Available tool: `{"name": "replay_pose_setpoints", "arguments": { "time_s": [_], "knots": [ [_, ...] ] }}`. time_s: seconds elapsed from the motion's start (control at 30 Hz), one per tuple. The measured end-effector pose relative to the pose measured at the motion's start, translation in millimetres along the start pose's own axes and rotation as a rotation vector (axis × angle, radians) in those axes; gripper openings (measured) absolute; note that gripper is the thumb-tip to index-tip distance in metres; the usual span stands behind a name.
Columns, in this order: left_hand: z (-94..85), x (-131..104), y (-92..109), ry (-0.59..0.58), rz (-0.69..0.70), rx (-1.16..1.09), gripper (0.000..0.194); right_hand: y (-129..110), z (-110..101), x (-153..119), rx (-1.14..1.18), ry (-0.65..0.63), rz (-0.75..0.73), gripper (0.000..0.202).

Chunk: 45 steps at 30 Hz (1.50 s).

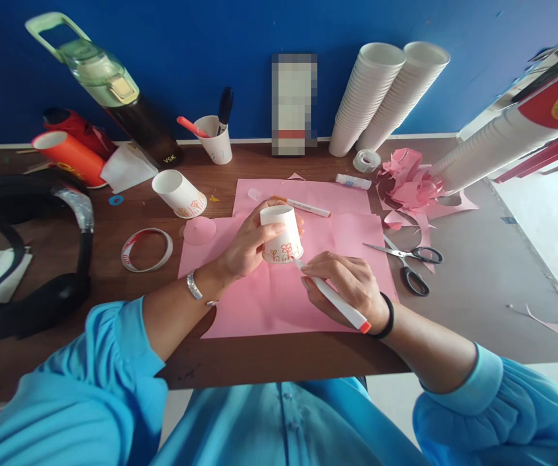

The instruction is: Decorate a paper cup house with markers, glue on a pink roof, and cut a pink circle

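So the white paper cup [285, 238] is sitting in the left hand [246, 244], up over the pink paper [259, 307], narrow end facing up, with orange-red flowers running along near its wide rim. What's worrying me most here is wobble: if the cup is rolling in the grip or the drawing wrist is twitching, the tip could be skidding off and leaving a stray line. Smudging seems possible too if skin is rubbing fresh ink, and squeezing too hard could be denting the thin wall. The cup is resting between the left thumb, which is crossing the front above the flowers, and fingers that are curling around behind and peeking out on the right. The right hand [349, 275] is gripping a white marker [341, 304] just beside the cup's lower right, its tip pointing at the rim; I can't tell if it's touching. Farther out, an orange-and-white marker [308, 208] is lying on the paper behind, scissors [402, 254] are resting to the right, a second flowered cup [182, 194] is standing on the table [279, 366] at left, and two cup stacks [370, 94] are standing at the back.
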<state>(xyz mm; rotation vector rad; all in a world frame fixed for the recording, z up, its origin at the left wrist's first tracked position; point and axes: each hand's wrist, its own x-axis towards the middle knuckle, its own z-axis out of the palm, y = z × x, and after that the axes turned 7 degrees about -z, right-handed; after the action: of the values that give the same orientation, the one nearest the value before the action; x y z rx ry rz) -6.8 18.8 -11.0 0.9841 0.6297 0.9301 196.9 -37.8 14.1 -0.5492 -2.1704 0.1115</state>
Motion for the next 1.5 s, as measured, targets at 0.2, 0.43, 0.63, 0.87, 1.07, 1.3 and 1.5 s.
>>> {"name": "replay_pose_setpoints", "arguments": {
  "time_s": [0.2,0.43,0.63,0.87,1.07,1.3,1.5],
  "knots": [
    [1.7,0,2,0.006,0.010,0.013,0.037,-1,-1,1,0.014,-0.019,0.008,0.017],
    [-0.9,-1,0,0.001,0.015,-0.001,0.036,-1,-3,1,0.000,0.017,0.008,0.019],
    [-0.2,-1,2,-0.026,0.035,0.019,0.034,-1,-1,1,0.002,-0.011,0.017,0.017],
    [1.2,0,3,-0.022,0.025,-0.005,0.034,-1,-4,1,-0.003,0.013,0.012,0.020],
    [0.9,0,3,-0.020,0.006,-0.027,0.039,0,-2,1,-0.004,0.004,0.023,0.018],
    [2.3,0,6,-0.010,0.002,-0.040,0.039,-1,-7,1,0.009,0.029,0.024,0.020],
    [1.7,0,9,-0.026,0.015,-0.044,0.034,6,-10,-2,-0.023,0.074,0.152,0.022]
  ]
}}
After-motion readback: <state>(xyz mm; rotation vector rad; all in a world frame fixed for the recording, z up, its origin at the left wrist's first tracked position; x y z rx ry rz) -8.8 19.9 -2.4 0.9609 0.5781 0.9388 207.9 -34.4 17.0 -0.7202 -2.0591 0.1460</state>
